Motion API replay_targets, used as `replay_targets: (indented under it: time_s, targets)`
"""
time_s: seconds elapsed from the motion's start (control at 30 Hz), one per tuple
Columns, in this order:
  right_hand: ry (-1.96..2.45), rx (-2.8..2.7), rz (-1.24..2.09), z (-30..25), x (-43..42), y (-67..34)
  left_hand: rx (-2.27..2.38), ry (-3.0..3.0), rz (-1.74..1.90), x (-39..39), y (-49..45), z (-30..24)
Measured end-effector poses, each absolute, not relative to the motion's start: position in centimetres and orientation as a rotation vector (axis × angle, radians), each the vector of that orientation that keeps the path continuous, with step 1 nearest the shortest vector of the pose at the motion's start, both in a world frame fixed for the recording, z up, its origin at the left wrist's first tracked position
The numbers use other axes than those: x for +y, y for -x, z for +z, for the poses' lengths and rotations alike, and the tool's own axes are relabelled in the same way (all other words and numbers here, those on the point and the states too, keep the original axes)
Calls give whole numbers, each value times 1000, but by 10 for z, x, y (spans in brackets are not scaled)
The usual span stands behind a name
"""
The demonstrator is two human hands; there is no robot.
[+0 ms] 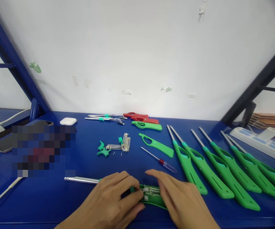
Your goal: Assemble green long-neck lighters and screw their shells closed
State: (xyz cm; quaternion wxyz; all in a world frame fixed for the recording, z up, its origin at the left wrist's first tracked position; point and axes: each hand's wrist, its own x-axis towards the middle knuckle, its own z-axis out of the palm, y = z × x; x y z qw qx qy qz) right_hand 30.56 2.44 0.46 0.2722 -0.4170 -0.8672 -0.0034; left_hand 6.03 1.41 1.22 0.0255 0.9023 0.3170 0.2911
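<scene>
A green long-nosed gas lighter (151,201) lies opened up at the table's front, its metal barrel (82,180) pointing left. Inside the handle shell a clear fuel tank (153,190) shows. My left hand (115,198) is wrapped over the trigger area, fingertips pressed at the tank's left end; what they pinch there is hidden. My right hand (181,197) grips the handle's right end, thumb side towards me out of sight. Just beyond lie a screwdriver (160,159) with a clear-and-red handle and a loose green half shell (156,144).
Several assembled green lighters (213,162) lie slanted at the right. Clear tanks (118,146), green triggers (103,149) and tiny screws sit mid-table. Metal barrels (101,118) and red shells (139,117) lie by the wall. A power strip (261,140) and a phone (4,144) flank them.
</scene>
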Motion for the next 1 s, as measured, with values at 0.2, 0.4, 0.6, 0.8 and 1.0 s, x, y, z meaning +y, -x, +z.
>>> replay_targets:
  time_s: [0.2,0.4,0.6,0.8,1.0]
  targets:
    - [1115,-2310,-21,5,23,-305,1037,-2781,888,13,-60,15]
    - [1115,-2283,-21,4,22,-303,1083,-2807,881,13,-63,21]
    - [1127,-2265,-33,2,23,-303,1129,-2786,850,13,-62,17]
    - [1121,-2237,70,2,19,-304,1133,-2781,843,12,-61,15]
    - [1184,-1863,-55,9,12,-311,1135,-2770,880,11,-62,18]
